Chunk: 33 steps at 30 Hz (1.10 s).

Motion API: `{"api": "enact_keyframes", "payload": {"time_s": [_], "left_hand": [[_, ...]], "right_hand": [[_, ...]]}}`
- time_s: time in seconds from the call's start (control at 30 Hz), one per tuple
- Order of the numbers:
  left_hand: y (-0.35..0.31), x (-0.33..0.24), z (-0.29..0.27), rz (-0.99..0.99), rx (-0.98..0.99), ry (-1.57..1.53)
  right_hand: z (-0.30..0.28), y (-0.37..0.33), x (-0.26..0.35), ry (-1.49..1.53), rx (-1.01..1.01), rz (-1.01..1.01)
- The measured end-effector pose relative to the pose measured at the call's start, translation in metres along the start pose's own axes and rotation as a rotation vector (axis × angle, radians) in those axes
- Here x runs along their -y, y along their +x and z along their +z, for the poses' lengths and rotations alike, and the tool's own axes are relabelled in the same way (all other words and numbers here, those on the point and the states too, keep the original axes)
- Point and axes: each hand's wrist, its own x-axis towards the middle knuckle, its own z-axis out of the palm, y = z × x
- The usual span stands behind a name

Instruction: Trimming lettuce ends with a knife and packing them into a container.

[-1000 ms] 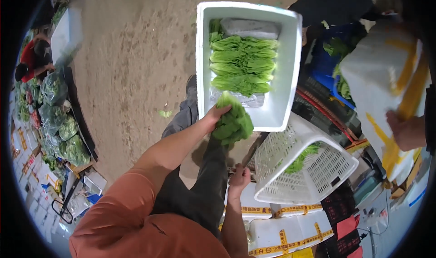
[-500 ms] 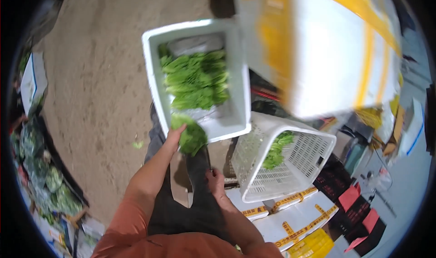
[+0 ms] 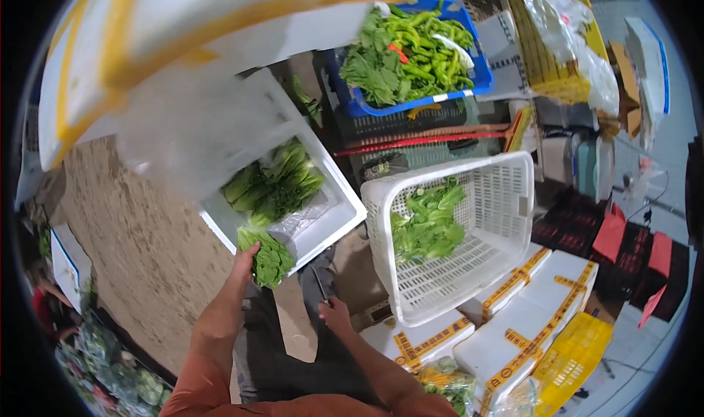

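My left hand grips a head of leafy green lettuce over the near corner of an open white foam box. More lettuce lies inside that box, beside clear plastic film. Lower and to the right, my right hand is closed around a slim knife, its blade pointing up and away from me. A white slatted basket, tipped on its side to the right, holds loose green leaves. Blurred translucent plastic hides the box's far left part.
A large taped foam box looms across the upper left, blurred. At the back stands a blue crate of green peppers and leaves. A red-edged broom lies behind the basket. Taped foam boxes and a yellow crate sit at right.
The view has swung right and the open box now appears turned. The large taped box has shifted from upper right to upper left, uncovering the blue crate. Both hands keep their hold.
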Motion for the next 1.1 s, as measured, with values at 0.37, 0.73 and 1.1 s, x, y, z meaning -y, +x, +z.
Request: {"api": "enact_keyframes", "payload": {"time_s": [0.37,0.73,1.1], "left_hand": [[0.022,-0.029,0.083,0.099,0.187,0.51],[-0.023,-0.038,0.105,0.103,0.216,0.683],[-0.079,-0.035,0.049,-0.121,0.233,0.639]], "right_hand": [[0.008,-0.019,-0.056,0.205,-0.161,-0.327],[0.011,-0.019,0.005,0.176,-0.009,-0.023],[-0.025,-0.048,0.042,0.221,-0.081,0.096]]}}
